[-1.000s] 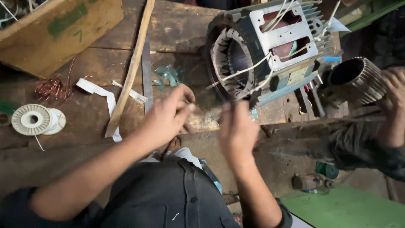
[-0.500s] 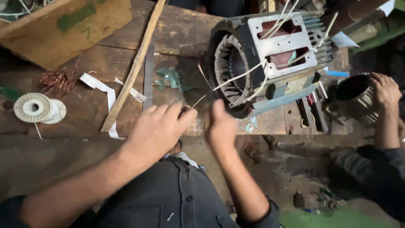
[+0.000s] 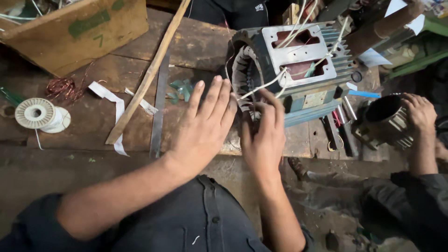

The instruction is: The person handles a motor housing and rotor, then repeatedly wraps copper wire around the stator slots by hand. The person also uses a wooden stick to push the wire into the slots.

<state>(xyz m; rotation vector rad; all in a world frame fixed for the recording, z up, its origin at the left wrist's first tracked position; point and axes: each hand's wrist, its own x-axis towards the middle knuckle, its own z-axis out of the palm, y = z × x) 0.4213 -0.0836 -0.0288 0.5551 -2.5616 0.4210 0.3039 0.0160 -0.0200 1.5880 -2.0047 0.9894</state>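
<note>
At the bench's front edge, right hand [image 3: 263, 140] is tucking motor stator [image 3: 289, 70] windings (fingers curled, holding nothing I can tell); left hand [image 3: 203, 128] is hovering, fingers spread; careful fingertip work comes next.

Your left hand [image 3: 205, 126] is now opening flat, fingers spread, after pinching together over the bench edge a second ago. Your right hand [image 3: 263, 135] is reaching up, fingertips now at the open end of the motor stator [image 3: 261, 70], which is sitting closer to you than before.

a brown cardboard box [image 3: 70, 32] with green markings sits at the workbench's far left corner.
</note>
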